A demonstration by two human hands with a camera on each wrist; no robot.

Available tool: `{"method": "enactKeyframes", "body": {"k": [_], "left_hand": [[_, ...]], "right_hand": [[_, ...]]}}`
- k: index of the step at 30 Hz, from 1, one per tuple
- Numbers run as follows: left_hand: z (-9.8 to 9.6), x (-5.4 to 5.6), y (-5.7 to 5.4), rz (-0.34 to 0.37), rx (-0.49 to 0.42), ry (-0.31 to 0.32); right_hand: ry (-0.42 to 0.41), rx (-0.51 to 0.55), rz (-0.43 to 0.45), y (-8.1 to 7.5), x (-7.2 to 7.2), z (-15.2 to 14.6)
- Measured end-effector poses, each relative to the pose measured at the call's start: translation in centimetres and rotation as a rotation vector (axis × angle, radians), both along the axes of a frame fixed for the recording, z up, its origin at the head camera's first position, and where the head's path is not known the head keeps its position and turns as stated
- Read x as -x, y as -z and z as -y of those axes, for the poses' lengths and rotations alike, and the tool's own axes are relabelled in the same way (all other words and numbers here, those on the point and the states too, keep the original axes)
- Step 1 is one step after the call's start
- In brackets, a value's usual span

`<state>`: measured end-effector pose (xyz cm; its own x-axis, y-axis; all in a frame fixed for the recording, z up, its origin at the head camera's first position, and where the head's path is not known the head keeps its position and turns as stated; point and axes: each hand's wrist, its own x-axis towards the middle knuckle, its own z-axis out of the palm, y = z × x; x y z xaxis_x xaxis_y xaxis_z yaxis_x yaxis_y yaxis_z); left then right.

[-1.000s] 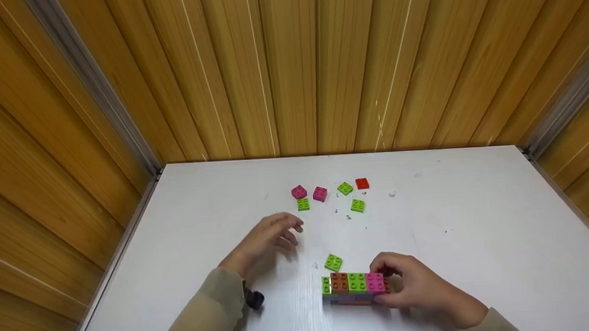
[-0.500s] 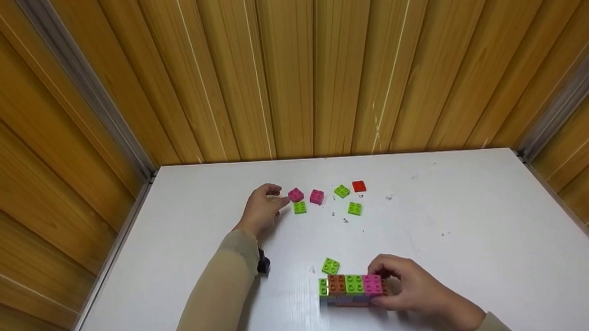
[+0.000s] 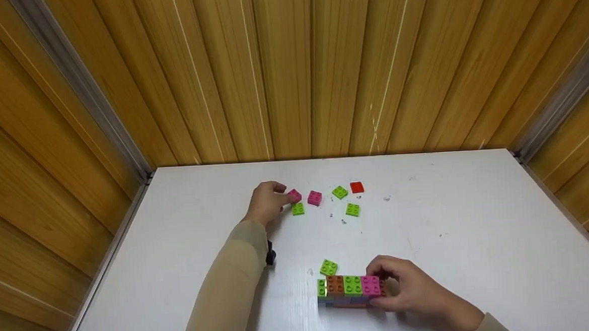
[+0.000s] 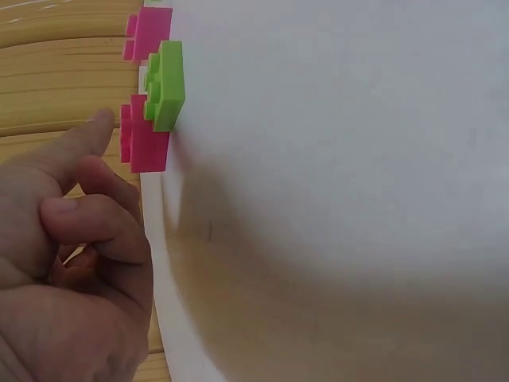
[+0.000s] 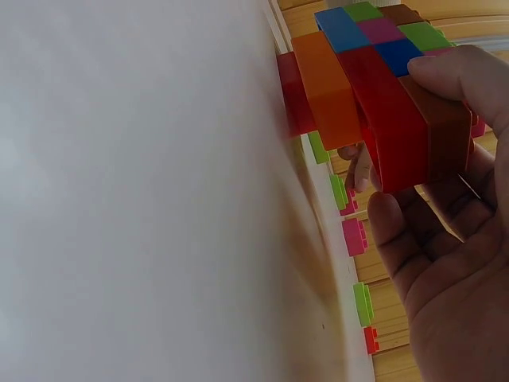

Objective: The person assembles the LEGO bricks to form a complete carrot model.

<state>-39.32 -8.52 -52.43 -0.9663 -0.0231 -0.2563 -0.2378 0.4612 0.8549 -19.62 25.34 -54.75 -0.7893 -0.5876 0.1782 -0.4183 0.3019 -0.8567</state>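
My left hand (image 3: 267,199) reaches to the far-left pink toy brick (image 3: 294,195), its thumb right at the brick's near side. In the left wrist view one extended finger points at that pink brick (image 4: 149,143), and the other fingers bend loosely beside it. A green brick (image 3: 298,209) lies just in front of the pink one. My right hand (image 3: 401,283) grips the right end of a multicoloured built block (image 3: 352,286), topped with green, brown and pink bricks. In the right wrist view the thumb presses the side of the block (image 5: 390,103), showing blue, orange, red and brown bricks.
Another pink brick (image 3: 315,197), a flat red brick (image 3: 356,187) and green bricks (image 3: 340,192) lie toward the back of the white table (image 3: 453,217). A single green brick (image 3: 328,267) lies just behind the block. Wood-patterned walls (image 3: 290,75) enclose the table's back and sides.
My left hand has moved forward across the table to the far-left pink brick, its thumb coming up to it. My right hand and the block have stayed in place.
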Motion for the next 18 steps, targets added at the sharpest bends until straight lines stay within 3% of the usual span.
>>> {"method": "enactKeyframes", "body": {"k": [10, 18], "left_hand": [[-0.55, 0.18, 0.60, -0.044, 0.060, 0.000], [0.22, 0.15, 0.17, -0.050, 0.055, -0.013]], "right_hand": [[0.031, -0.047, 0.033, 0.07, -0.04, -0.20], [0.020, -0.020, 0.035, -0.09, -0.01, -0.04]]}}
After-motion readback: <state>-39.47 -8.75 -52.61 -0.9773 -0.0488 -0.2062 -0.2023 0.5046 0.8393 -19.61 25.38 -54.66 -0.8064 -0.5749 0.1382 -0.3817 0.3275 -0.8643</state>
